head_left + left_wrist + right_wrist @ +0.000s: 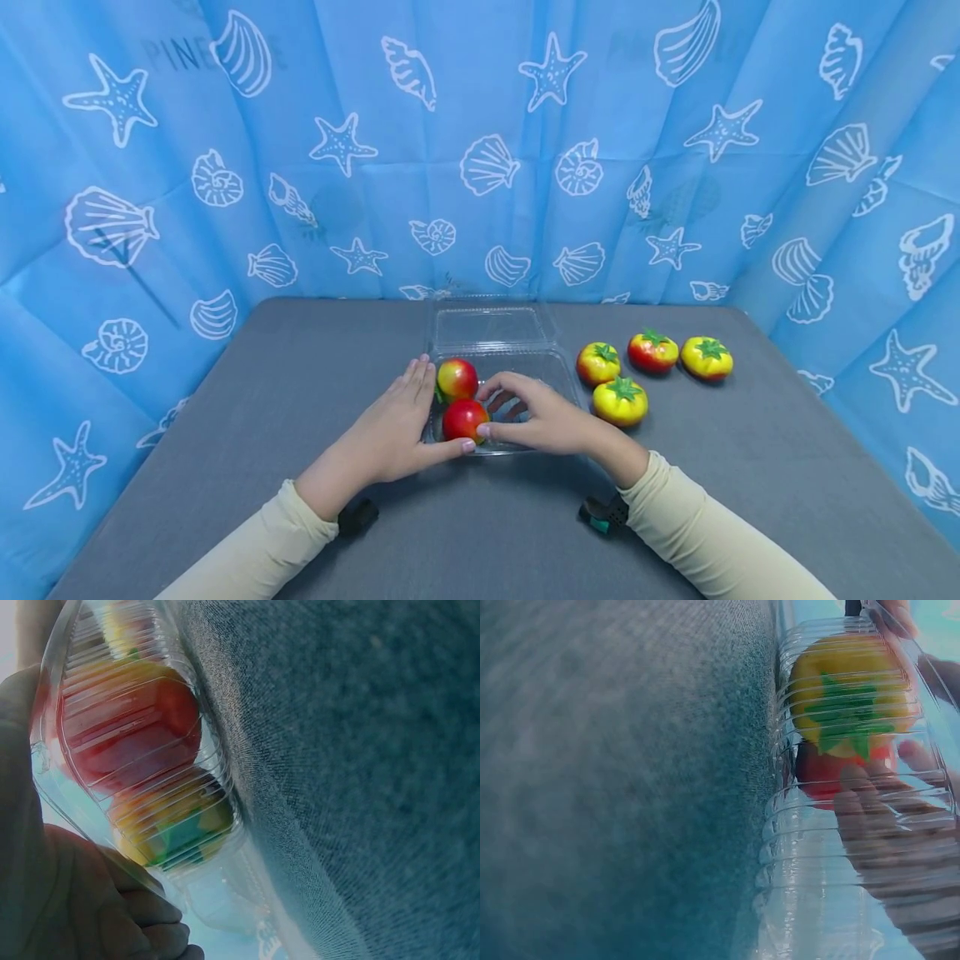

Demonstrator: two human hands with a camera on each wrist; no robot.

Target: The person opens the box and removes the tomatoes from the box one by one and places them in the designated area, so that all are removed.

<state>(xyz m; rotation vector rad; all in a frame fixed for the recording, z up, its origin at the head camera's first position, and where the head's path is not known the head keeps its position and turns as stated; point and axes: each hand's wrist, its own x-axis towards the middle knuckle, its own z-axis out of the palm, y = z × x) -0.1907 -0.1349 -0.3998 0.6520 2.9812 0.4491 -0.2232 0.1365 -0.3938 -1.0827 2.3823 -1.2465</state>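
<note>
A clear plastic clamshell box point(555, 379) lies with its lid raised behind it. Two red and yellow toy tomatoes sit in its left part, a far tomato point(457, 379) and a near tomato point(461, 419). Along the box's left wall, my left hand point(386, 429) rests with straight fingers, its thumb stretched along the front edge. My right hand point(543, 421) reaches in from the right, fingers loosely bent. Its thumb and fingertips are at the near tomato's right side, not wrapped round it. Through the ribbed wall, the right wrist view shows a tomato's green leaf top point(847, 716).
To the right of the box are several more toy tomatoes point(621, 402) on the grey tabletop point(322, 342). The see-through lid point(487, 327) extends toward the back edge. A blue curtain point(465, 108) with white shells hangs behind.
</note>
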